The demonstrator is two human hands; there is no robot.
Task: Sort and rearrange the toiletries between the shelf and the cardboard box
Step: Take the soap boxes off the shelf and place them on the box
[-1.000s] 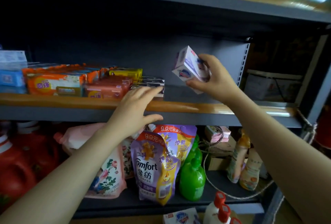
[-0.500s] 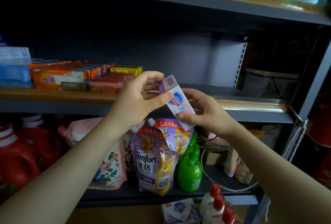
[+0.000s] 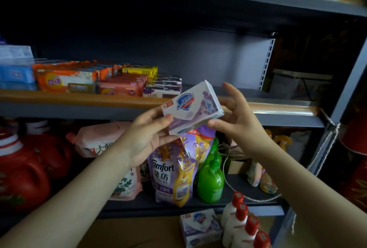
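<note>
1. White-and-purple soap box (image 3: 191,106) sits tilted in mid-air before the shelf (image 3: 278,108) edge.
2. Left hand (image 3: 148,138) pinches its lower-left corner.
3. Right hand (image 3: 236,120) supports its right end with thumb under, fingers spread loosely.
4. Stacked soap bars (image 3: 119,86) lie on the shelf behind.

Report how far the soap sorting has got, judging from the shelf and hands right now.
Done: orange, red and purple soap packs lie in rows on the middle shelf. In hand: the left hand and right hand hold a white-and-purple soap box before it. Left: a matching soap box and red-capped white bottles below.
</note>
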